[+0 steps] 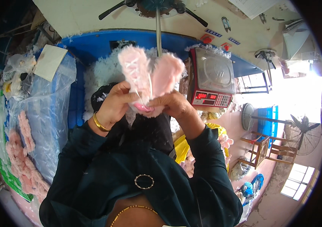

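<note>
So we've got the fuzzy pink plush piece at upper centre of frame, its two lobes pointing up from our fingertips; left hand and right hand both pinch its lower end, equally near.

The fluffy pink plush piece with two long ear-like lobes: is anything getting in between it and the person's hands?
Nothing visible does: the bare left hand and bare right hand both hold the fluffy pink plush piece directly, near its lower end. A thin white cord dangles there, apparently blocking neither grip.
</note>
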Tool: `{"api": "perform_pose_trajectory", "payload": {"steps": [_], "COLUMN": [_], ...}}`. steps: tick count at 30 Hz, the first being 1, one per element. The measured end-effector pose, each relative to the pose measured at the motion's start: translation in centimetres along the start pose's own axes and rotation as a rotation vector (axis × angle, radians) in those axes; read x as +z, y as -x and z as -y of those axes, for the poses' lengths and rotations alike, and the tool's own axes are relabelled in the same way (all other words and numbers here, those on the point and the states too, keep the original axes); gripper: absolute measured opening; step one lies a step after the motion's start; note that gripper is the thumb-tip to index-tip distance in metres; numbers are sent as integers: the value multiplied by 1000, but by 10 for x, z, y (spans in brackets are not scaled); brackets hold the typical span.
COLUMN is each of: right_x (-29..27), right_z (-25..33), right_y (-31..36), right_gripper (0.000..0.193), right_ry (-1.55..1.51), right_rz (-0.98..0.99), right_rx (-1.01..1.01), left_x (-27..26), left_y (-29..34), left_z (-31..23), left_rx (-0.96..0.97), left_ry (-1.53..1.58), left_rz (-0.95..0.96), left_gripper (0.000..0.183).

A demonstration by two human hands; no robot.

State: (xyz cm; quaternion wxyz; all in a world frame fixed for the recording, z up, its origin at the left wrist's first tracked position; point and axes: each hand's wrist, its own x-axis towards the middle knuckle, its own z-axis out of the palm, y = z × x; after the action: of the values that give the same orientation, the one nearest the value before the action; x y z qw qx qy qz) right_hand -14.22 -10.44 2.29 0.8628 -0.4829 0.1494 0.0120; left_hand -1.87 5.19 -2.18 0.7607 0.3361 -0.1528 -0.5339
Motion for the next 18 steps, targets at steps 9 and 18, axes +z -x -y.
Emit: {"api": "perform_pose_trajectory", "payload": {"steps": [9, 18], "right_x": [-27, -34], "right_z": [47, 52], "right_y": [-30, -57], "right_gripper": [30, 23], "right_ry": [870, 571], "right_rz": [-251, -335], "right_rx": [-595, -352], "left_x": [-4, -19], "left_y": [-73, -130], "left_z": [-18, -42], "left_rx": [873, 1455], "left_ry": [-1399, -1937], "left_rz": [-279, -218], "left_gripper": [17, 24]}}
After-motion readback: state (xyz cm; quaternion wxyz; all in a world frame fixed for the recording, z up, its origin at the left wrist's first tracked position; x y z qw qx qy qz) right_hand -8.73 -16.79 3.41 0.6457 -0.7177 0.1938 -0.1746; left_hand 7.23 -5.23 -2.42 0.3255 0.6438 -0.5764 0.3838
